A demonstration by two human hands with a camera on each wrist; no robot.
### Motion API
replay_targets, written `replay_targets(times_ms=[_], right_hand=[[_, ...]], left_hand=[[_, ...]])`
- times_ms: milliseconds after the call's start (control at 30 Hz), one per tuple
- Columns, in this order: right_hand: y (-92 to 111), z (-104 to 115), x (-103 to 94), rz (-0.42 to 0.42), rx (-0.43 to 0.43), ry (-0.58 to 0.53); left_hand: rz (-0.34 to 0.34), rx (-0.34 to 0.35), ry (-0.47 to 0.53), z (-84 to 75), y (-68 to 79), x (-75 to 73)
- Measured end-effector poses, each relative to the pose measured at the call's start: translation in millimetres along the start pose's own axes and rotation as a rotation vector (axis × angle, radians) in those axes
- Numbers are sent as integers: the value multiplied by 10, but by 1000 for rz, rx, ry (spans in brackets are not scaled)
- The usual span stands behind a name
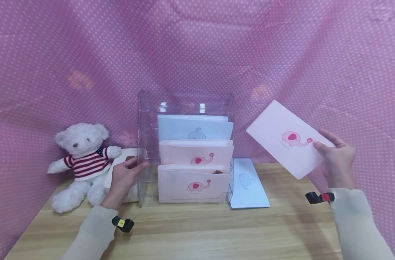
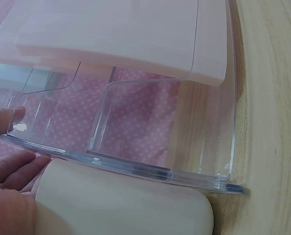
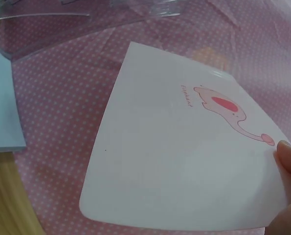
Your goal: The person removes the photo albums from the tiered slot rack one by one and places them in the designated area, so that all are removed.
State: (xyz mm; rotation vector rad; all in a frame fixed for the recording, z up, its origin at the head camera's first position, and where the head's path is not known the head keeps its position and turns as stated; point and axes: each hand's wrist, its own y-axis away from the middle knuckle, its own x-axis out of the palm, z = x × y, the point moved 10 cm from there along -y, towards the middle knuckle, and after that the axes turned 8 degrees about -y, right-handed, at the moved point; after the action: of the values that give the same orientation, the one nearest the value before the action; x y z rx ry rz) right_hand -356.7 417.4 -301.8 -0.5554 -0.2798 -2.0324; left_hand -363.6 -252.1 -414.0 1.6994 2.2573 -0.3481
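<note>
A clear plastic file rack stands mid-table, holding pink elephant notebooks in its front tiers and blue whale ones behind. My left hand grips the rack's left side wall; in the left wrist view its thumb lies on one side of the wall and the other fingers are beyond it. Raised at the right, my right hand pinches a pink notebook with an elephant by its right edge, thumb on the cover. The notebook is tilted and held above the table.
A blue whale notebook lies on the wooden table, against the rack's right side. To the left sit a white teddy bear in a striped shirt and a cream rounded container beside the rack. Pink dotted cloth hangs behind.
</note>
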Motion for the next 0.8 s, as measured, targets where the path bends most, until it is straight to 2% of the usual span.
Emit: replay_targets(times_ms=[133,400,667,800], right_hand=[[6,-115,-111,-35,38,17],[7,-286,-254,-46,92,-52],[54,-478,-385,10,140,-65],[46,-553,-474,-38,143,-84]], left_hand=[[2,-9,4,24,5,-2],[-13,16,-7,22,4,-13],[-4,11,-25,-13,4,0],[11,-10,-12,4,0,14]])
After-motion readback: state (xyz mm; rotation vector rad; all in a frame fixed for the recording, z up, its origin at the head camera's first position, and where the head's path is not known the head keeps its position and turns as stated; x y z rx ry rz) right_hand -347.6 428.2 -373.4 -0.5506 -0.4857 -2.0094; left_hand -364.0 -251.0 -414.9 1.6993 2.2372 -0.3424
